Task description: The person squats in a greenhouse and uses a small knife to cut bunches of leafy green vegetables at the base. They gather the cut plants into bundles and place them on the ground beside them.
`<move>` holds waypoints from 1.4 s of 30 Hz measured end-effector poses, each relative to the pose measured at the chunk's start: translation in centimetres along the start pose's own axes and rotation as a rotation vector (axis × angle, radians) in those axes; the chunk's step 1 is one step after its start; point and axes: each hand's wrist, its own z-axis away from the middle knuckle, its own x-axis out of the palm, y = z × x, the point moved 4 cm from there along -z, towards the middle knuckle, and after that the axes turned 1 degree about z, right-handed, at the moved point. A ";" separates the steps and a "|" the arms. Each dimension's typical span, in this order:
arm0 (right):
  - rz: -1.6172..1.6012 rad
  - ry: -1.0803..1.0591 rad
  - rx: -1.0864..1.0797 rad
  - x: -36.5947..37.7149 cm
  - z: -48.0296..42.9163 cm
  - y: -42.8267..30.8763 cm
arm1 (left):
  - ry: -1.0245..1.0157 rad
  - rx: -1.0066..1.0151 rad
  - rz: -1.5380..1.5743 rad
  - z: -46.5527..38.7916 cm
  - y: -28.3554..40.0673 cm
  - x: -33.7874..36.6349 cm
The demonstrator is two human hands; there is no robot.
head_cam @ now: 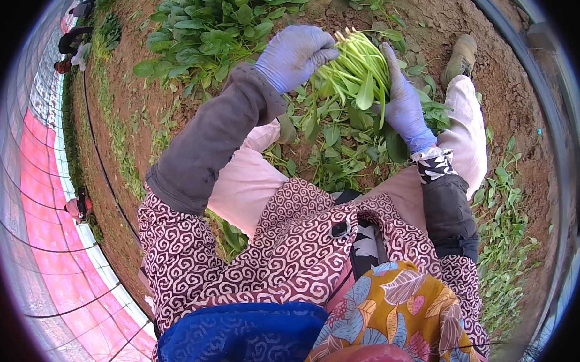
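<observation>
A bunch of spinach [358, 71] is held up in front of me, its pale cut root ends pointing up and away and its leaves hanging down. My right hand [405, 103], in a purple-blue disposable glove, grips it from the right with the thumb raised along the stems. In a matching soil-stained glove, my left hand [299, 57] has its fingers curled and pinched at the left edge of the stems near the root ends. What lies between those fingertips is mostly hidden. Below the bunch, loose spinach leaves [338, 159] litter the ground between my legs.
Spinach plants [214, 30] stand growing at the upper left. A dark hose [101, 160] runs along the soil on the left, beside a greenhouse film wall [41, 172]. Other people [74, 44] are far left. A grey pipe [529, 60] edges the right; plucked leaves [504, 222] lie nearby.
</observation>
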 end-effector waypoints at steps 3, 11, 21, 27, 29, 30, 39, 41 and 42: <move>-0.211 0.008 0.144 0.1 -0.3 1.2 | 0.208 -0.262 0.473 0.7 -1.8 -2.2; -0.198 -0.036 0.139 0.1 0.1 2.1 | 0.488 -0.506 0.467 2.0 -6.3 -4.8; -0.160 0.061 0.091 0.0 -0.1 1.0 | -0.266 -0.632 0.282 2.4 -4.3 2.8; -0.068 0.152 0.001 -0.4 0.0 -0.4 | -0.204 -0.736 0.332 2.3 -3.2 4.1; -0.033 0.134 0.040 -0.3 -0.1 -0.6 | -0.149 -0.711 0.333 2.4 -3.4 4.5; -0.012 0.138 0.030 -0.2 -0.1 -0.7 | -0.152 -0.735 0.436 2.5 -3.5 4.9; -0.118 0.181 0.040 -1.1 -0.1 0.7 | -0.750 -0.493 0.887 3.3 -0.8 3.5; -0.236 0.145 0.125 -1.0 0.0 1.2 | -0.527 -0.621 0.510 3.4 -2.6 2.0; -0.235 0.140 0.134 -1.0 0.0 1.2 | -0.405 -0.665 0.334 3.4 -3.5 1.3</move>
